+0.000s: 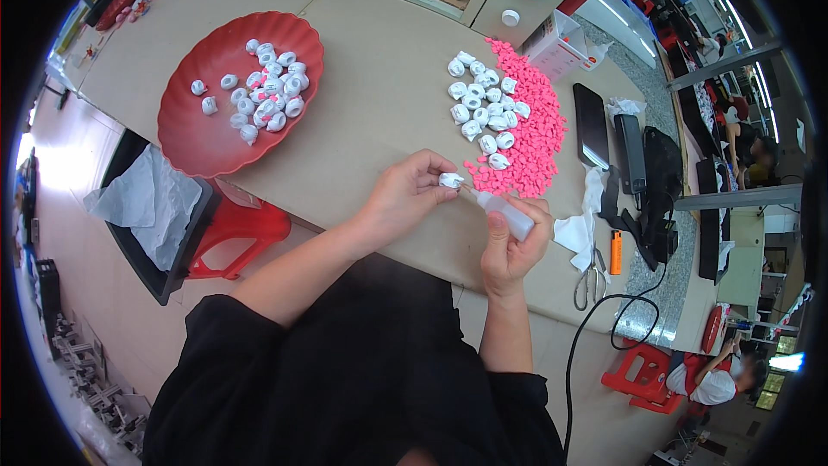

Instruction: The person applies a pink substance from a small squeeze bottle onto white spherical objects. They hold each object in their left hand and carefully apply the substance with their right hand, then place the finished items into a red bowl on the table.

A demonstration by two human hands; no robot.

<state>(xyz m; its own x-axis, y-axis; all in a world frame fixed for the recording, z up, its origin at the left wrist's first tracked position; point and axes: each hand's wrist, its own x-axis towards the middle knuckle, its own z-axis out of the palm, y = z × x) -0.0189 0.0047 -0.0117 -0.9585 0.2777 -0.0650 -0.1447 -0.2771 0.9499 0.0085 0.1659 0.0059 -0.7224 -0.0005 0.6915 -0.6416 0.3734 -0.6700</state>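
Between the fingertips of my left hand (412, 188) is a small white ring-shaped piece (450, 180), pinched over the table. My right hand (516, 246) is wrapped round a translucent squeeze bottle (507, 214), its thin nozzle tip pointing left and touching or nearly touching the white piece. Just beyond my hands several more white pieces (487, 97) lie grouped on the table. Many small pink pieces (536, 121) are spread along their right side and below them. At the left stands a red scalloped dish (194, 112) with white pieces in it, a few showing pink.
Right of the pink pieces lie a black phone (591, 125), a dark bar-shaped device (630, 155), an orange lighter (616, 252), scissors (592, 283) and a black cable (573, 362). A white box (556, 45) stands behind. A red stool (237, 233) and black bin (164, 267) are at the left.
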